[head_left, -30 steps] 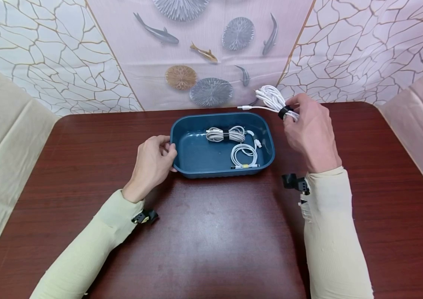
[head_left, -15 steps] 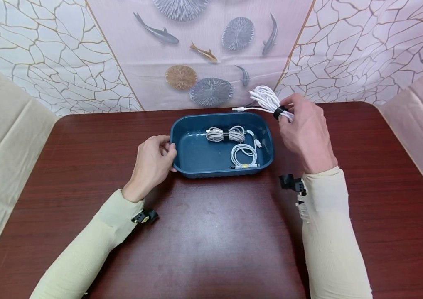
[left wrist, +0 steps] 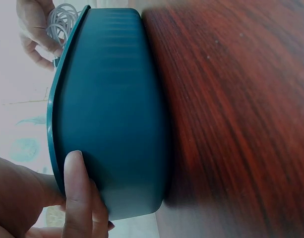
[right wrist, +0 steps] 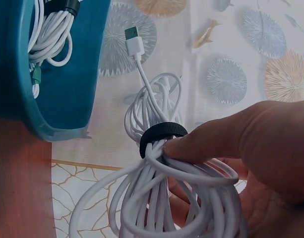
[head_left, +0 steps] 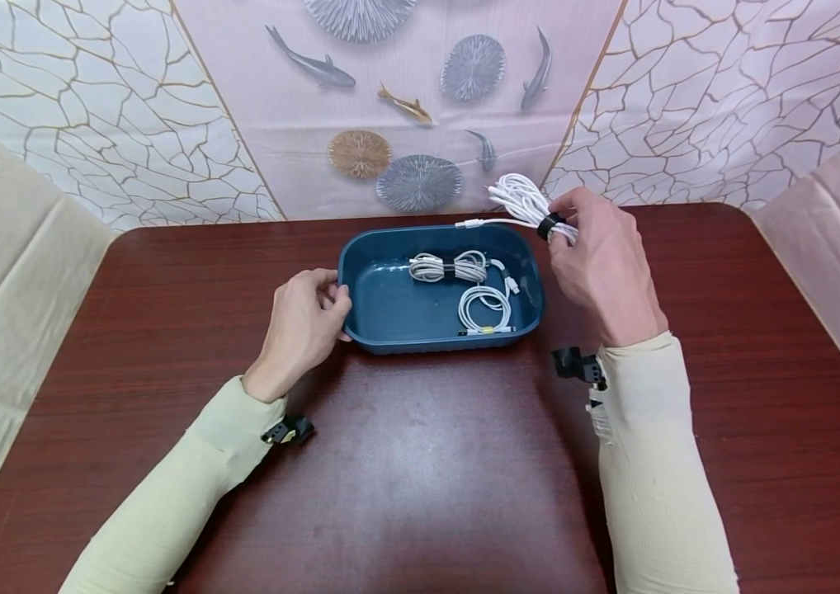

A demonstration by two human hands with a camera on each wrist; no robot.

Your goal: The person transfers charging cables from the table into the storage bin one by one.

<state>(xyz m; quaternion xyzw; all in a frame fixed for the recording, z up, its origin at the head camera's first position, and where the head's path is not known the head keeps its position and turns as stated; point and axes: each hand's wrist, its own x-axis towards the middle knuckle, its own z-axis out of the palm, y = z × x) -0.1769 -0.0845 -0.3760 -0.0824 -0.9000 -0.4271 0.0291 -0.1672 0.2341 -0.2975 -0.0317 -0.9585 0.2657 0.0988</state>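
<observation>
A dark blue plastic bin [head_left: 390, 343] stands on the table, and my left hand [head_left: 309, 318] grips its left rim between thumb and fingers. My right hand [head_left: 604, 260] pinches a bundled white USB cable [head_left: 520, 200] by its black strap, raised beside the bin's back right corner. One loose USB plug [right wrist: 135, 45] of that bundle sticks out toward the bin. Inside the bin lie a strapped cable bundle [head_left: 431, 267] toward the back and a coiled white cable [head_left: 464, 307] at the front right. In the left wrist view, my fingers press the bin's outer wall [left wrist: 112, 99].
The reddish-brown wooden table [head_left: 420, 462] spreads around the bin. Behind it hangs a cloth backdrop [head_left: 420, 82] printed with fish and round patterns, and pale cloth [head_left: 4, 272] lines the left side.
My right hand has carried the white cable bundle a little left and slightly down, so its loose plug now overlaps the bin's back rim. The left hand stays in place.
</observation>
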